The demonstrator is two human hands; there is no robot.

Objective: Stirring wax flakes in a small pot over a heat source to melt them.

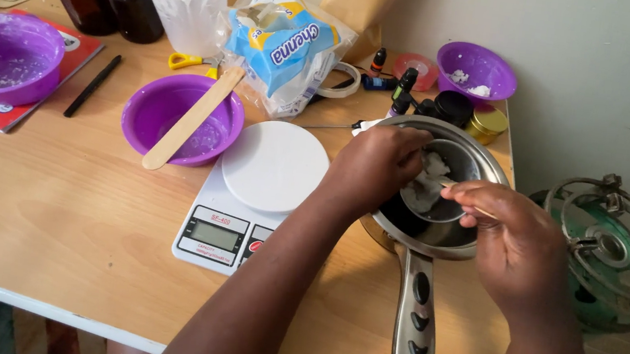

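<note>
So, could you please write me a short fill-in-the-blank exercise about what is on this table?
1. The left hand steadies a small metal cup that sits inside a steel ____.
2. The right hand holds a thin wooden ____ over the cup.
3. A wooden spatula rests in a bowl coloured ____.
4. The kitchen scale has a round white ____.

Missing words: saucepan; stick; purple; platform

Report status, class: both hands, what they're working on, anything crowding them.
Left hand steadies small cup inside saucepan. Right hand pinches thin stick, tip in white solid. Kitchen scale sits beside the pan.
</note>
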